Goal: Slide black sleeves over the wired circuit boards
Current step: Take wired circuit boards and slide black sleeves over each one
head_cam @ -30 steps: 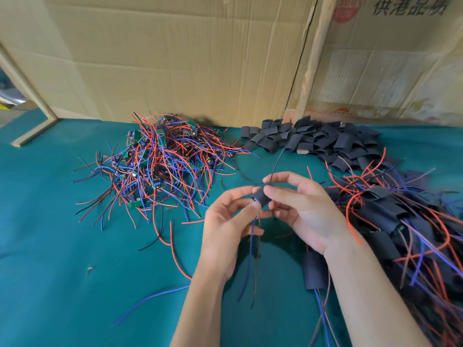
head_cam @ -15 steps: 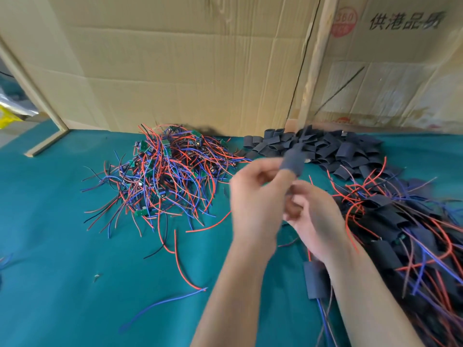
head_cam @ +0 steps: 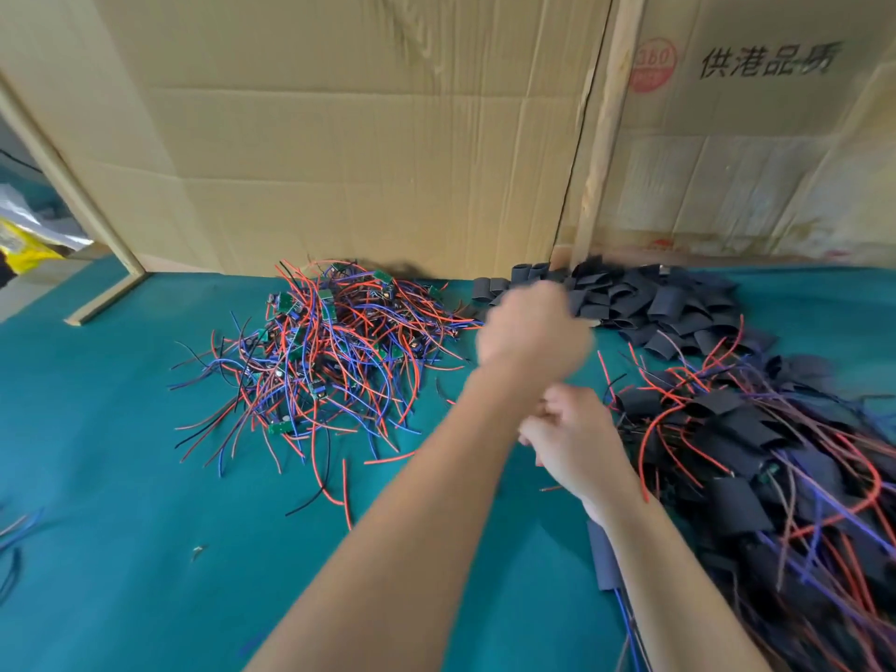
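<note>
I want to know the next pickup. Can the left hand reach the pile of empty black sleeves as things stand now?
Probably yes. The left hand is stretched out right at the near edge of the pile of empty black sleeves, with nothing between them. Blur hides its fingers.

A single head-worn, wide-angle view looks forward and down across the green desk from the near edge. It faces a cardboard wall that closes the far side. Both forearms enter from the bottom edge, close under the lens and large. Straight lines bow towards the borders, and the picture is blurred throughout.
</note>
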The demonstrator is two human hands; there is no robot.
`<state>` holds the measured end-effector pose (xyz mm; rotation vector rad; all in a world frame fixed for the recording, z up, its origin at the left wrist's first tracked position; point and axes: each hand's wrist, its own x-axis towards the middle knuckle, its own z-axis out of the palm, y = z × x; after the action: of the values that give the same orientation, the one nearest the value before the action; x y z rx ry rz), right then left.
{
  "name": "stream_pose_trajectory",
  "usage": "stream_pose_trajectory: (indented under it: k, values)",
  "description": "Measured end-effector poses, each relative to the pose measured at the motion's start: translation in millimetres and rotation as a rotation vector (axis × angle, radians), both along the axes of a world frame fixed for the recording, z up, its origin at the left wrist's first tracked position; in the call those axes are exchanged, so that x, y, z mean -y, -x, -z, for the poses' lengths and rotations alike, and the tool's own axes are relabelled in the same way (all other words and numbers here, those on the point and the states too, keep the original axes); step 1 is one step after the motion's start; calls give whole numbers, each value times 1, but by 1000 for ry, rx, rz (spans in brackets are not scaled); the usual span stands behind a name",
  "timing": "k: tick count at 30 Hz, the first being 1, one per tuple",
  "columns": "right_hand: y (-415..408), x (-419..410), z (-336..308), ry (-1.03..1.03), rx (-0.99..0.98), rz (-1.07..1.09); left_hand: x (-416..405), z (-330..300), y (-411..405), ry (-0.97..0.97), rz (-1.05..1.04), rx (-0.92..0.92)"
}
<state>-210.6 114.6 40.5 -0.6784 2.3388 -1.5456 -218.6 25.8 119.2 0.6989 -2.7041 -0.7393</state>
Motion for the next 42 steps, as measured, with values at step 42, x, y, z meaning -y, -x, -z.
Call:
stream_pose_trajectory:
  k: [42]
  values:
    - [-3, 62, -45, -304, -322, -162, -4, 99, -109, -157, -544, -597]
